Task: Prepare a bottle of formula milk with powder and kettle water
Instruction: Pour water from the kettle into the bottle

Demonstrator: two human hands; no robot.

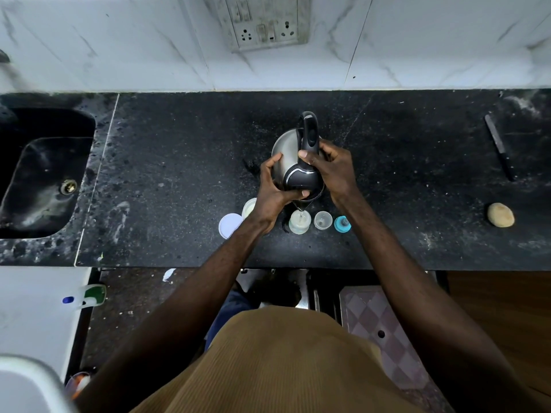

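Observation:
The steel kettle (pixel 284 152) with a black handle and lid is tipped toward me above the counter. My right hand (pixel 334 166) grips its handle. My left hand (pixel 272 186) holds the kettle's body and lid from the left, thumb under the spout. A thin stream of water falls from the spout into the open clear baby bottle (pixel 299 222), which stands upright below. To the bottle's right stand a clear cap (pixel 323 220) and the blue teat ring (pixel 342 224). Left of my wrist are the open powder tub (pixel 249 207) and its white lid (pixel 230 225).
A black sink (pixel 44 174) fills the counter's left end. At the right lie a dark knife (pixel 499 147) and a potato (pixel 501 215). A wall socket (pixel 264 23) sits on the tiled wall behind. The black counter (pixel 179 174) ends just before my body.

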